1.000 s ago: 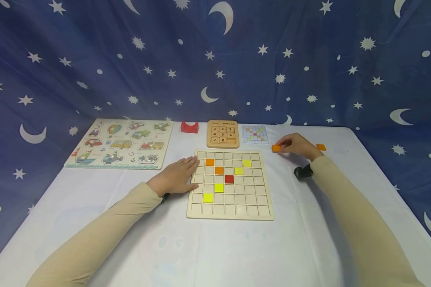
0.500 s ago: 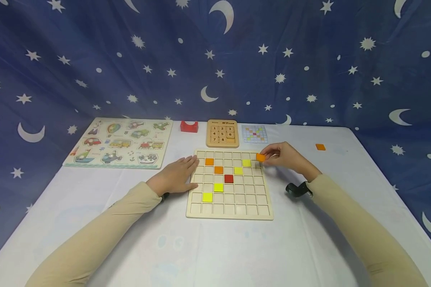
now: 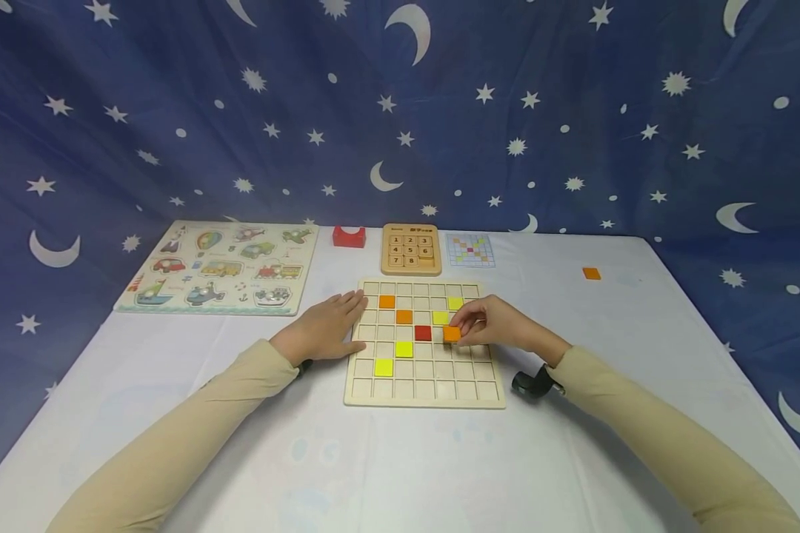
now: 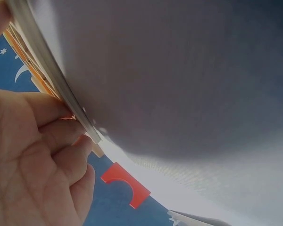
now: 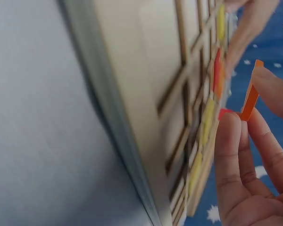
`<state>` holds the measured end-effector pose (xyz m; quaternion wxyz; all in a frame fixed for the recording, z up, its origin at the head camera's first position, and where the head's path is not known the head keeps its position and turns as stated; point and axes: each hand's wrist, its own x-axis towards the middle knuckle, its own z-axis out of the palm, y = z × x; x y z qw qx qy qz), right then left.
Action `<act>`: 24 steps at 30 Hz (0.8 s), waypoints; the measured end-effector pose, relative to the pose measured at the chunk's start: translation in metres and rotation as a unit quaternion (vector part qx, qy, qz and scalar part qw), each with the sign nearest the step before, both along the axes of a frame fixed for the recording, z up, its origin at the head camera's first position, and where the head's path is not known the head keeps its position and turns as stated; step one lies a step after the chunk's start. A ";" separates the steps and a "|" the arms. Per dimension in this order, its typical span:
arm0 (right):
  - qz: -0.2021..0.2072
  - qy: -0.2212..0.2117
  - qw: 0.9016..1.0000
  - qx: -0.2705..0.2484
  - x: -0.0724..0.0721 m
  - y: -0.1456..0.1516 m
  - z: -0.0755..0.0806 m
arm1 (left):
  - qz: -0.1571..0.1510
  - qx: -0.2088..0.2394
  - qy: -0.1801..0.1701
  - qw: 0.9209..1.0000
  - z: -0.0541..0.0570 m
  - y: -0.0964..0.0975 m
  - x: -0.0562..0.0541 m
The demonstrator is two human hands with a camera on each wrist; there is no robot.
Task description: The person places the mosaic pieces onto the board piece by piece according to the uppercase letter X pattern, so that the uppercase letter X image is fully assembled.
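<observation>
A pale wooden grid board (image 3: pixel 427 394) lies on the white table, with yellow, orange and red square tiles set in some of its cells. My right hand (image 3: pixel 496 323) pinches an orange tile (image 3: pixel 451 334) over the board, just right of the red tile (image 3: pixel 423 333). In the right wrist view that orange tile (image 5: pixel 252 90) is held on edge between thumb and fingers, off the board's surface. My left hand (image 3: pixel 320 328) rests at the board's left edge, fingers extended against it; the left wrist view has its fingertips (image 4: pixel 87 141) right at the board's side.
Another orange tile (image 3: pixel 592 273) lies on the table at the right. Behind the board are a red arch block (image 3: pixel 350 237), a wooden number puzzle (image 3: pixel 411 249) and a printed pattern card (image 3: pixel 470 251). A picture puzzle board (image 3: pixel 217 266) lies at the left.
My right hand has carried the orange tile from the table right of the pattern card leftward and nearer, to over the board's middle. The left hand has stayed at the board's edge.
</observation>
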<state>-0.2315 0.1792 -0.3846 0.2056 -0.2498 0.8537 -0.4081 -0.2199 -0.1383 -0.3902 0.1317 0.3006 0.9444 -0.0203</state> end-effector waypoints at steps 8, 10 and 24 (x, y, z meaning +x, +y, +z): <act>0.040 -0.012 0.999 0.010 0.003 -0.011 -0.006 | 0.000 0.002 0.001 1.000 -0.003 0.000 0.000; 0.048 -0.009 0.999 0.013 0.003 -0.013 -0.006 | 0.000 0.000 0.001 1.000 -0.003 0.000 0.000; 0.053 -0.001 0.998 0.045 0.000 -0.018 -0.003 | -0.002 0.002 0.001 1.000 -0.001 -0.001 0.000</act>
